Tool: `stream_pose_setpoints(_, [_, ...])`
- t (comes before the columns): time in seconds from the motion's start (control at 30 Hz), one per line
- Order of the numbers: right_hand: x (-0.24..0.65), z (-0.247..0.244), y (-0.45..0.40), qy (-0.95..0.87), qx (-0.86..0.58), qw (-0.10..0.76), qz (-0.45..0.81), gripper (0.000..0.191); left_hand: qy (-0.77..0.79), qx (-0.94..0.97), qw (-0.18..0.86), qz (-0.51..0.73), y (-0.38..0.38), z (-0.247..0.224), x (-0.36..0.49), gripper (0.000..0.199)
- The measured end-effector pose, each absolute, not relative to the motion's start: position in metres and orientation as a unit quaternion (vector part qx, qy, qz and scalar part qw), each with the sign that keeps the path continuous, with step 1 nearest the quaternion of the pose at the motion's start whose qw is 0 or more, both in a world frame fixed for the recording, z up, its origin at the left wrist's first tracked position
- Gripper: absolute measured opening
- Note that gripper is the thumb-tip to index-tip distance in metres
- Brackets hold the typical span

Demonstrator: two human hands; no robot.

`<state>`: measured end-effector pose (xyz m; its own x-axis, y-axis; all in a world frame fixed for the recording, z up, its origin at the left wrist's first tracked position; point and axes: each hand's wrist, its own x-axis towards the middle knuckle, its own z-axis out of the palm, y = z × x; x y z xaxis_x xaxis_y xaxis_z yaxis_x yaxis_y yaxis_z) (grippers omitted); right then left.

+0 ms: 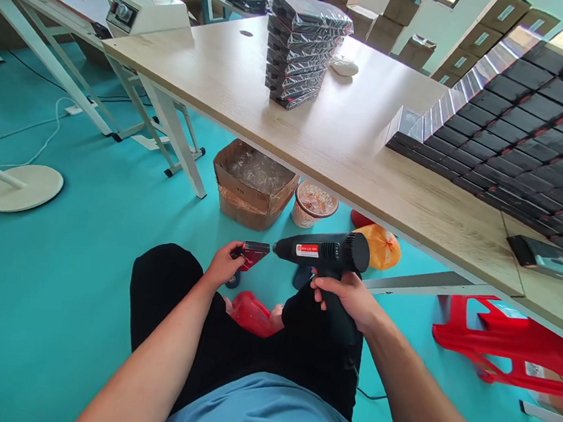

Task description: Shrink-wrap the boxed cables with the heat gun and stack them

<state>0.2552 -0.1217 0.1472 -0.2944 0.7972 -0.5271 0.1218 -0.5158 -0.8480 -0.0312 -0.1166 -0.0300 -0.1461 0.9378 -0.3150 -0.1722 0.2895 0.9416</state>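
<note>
Heat gun [325, 249] is clamped in the right hand [347, 297] in the head view, and a flat box [255, 256] is pinched in the left hand [224, 263]. Both are held in front of the table [216, 63], the gun's tip aimed at the box, just apart from it. Heating seems to be the step in hand; steady aim and a gradual turning of the box would be called for. Below the table's edge, crumpled clear film [260, 168] is held in a carton [245, 202]; beside it, the contents of a basket [303, 217] cannot be identified. Wrapped boxes [303, 52] are stacked on the table.
</note>
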Motion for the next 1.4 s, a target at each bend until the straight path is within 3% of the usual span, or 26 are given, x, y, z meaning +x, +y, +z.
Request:
stream_pose_setpoints(0.2, [0.264, 0.141, -0.117, -0.41, -0.534, 0.264, 0.691, 0.027, 0.577, 0.361, 0.55, 0.484, -0.114, -0.029, -0.03, 0.035])
stream_pose_setpoints(0.4, [0.251, 0.153, -0.122, -0.436, -0.479, 0.204, 0.734, 0.025, 0.622, 0.513, 0.382, 0.452, -0.112, -0.038, -0.036, 0.026])
stream_pose_setpoints(0.6, [0.229, 0.159, -0.118, -0.464, -0.49, 0.241, 0.698, 0.023, 0.618, 0.562, 0.339, 0.432, -0.113, -0.043, -0.038, 0.029])
stream_pose_setpoints(0.77, [0.234, 0.157, -0.115, -0.464, -0.481, 0.217, 0.712, 0.024, 0.633, 0.506, 0.361, 0.462, -0.112, -0.041, -0.038, 0.029])
stream_pose_setpoints(0.87, [0.246, 0.155, -0.113, -0.438, -0.544, 0.239, 0.675, 0.022, 0.625, 0.402, 0.471, 0.476, -0.114, -0.033, -0.035, 0.031])
stream_pose_setpoints(1.0, [0.261, 0.154, -0.111, -0.42, -0.513, 0.226, 0.714, 0.027, 0.602, 0.277, 0.593, 0.458, -0.117, -0.018, -0.032, 0.04])
stream_pose_setpoints(1.4, [0.258, 0.153, -0.109, -0.437, -0.535, 0.256, 0.676, 0.022, 0.598, 0.244, 0.567, 0.512, -0.113, -0.015, -0.033, 0.031])
